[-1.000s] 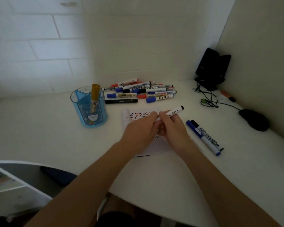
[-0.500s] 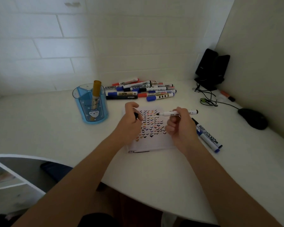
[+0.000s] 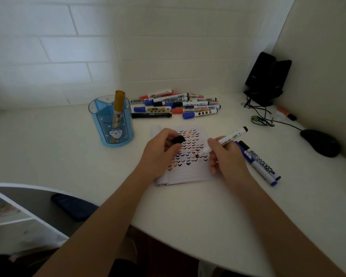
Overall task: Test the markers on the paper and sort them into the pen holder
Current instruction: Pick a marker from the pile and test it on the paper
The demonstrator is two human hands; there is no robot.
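- Surface (image 3: 48, 156): white, rounded at its near edge, tucked into a corner with a white brick wall (image 3: 48, 47) behind it.
- In the far right corner I see black speakers (image 3: 268, 76), with cables (image 3: 262, 116) trailing toward a black mouse (image 3: 320, 142). An orange highlighter (image 3: 286, 112) lies by the right wall.
- The blue pen holder (image 3: 112, 124) stands upright, left of the paper (image 3: 188, 172), with one yellow-capped marker (image 3: 119, 102) standing in it.
- A pile of markers (image 3: 176, 105) lies along the wall beyond the paper. Two more markers (image 3: 258, 162) lie side by side just right of the right hand (image 3: 226, 158).
- The paper lies flat, covered in rows of small coloured ticks.
- The left hand (image 3: 160, 154) rests over the paper's left part, fingers curled, pinching a black cap (image 3: 178, 139).
- The right hand pinches a white marker (image 3: 228, 137). Its barrel slants up to the right, and its black tip touches the paper among the ticks.
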